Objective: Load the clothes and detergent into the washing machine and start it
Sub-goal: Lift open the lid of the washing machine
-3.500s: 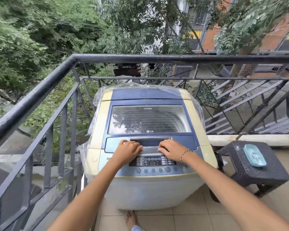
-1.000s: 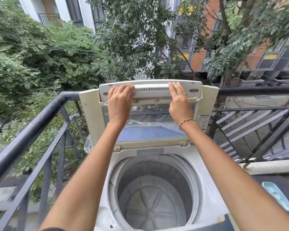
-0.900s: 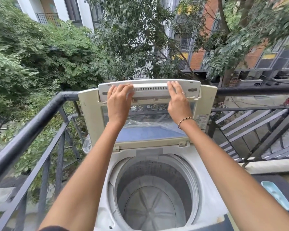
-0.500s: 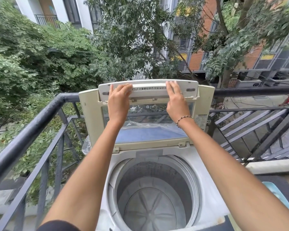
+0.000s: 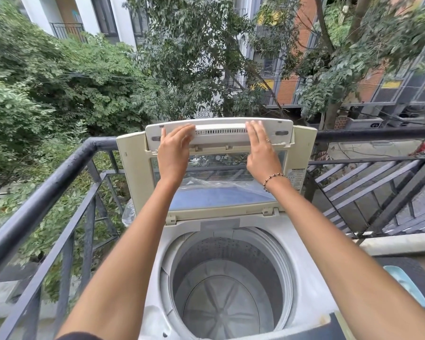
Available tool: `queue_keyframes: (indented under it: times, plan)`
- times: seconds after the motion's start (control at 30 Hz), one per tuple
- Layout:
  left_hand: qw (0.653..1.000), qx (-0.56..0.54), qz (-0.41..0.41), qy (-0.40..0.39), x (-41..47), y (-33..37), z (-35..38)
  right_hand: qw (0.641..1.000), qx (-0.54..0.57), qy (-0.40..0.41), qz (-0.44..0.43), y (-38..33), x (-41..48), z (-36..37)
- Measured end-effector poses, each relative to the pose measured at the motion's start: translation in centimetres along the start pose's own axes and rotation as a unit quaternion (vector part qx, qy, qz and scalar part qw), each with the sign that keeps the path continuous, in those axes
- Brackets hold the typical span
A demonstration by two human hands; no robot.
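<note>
Railing [image 5: 47, 190]: black metal, along the left and behind the washing machine.
Washing machine [image 5: 302, 266]: top-loader in the balcony corner, directly below the person.
Lid [image 5: 133, 168]: raised upright and folded, at the back.
Drum [image 5: 226, 303]: uncovered, its bare floor showing.
Left hand [image 5: 173, 153]: fingers straight, flat on the lid's top panel, gripping nothing.
Right hand [image 5: 261, 155]: likewise flat, on the panel's right part.
Bracelet [image 5: 272, 179]: beaded, on the right wrist.

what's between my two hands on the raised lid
In the head view, the slotted vent strip of the raised lid spans the gap between left hand and right hand; nothing else.
</note>
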State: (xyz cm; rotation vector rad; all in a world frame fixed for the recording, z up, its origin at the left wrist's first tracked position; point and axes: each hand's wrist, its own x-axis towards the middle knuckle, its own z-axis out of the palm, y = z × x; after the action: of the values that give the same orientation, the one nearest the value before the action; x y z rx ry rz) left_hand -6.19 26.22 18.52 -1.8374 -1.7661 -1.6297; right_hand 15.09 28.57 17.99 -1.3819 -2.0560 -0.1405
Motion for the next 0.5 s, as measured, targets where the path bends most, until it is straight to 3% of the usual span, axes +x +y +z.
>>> queue_keyframes:
  times: [0.5]
  plan:
    - [0.999,0.034,0.0,-0.007,-1.7,1.3,-0.9,0.999,-0.032,-0.002,-0.015,0.6,-1.5,-0.2]
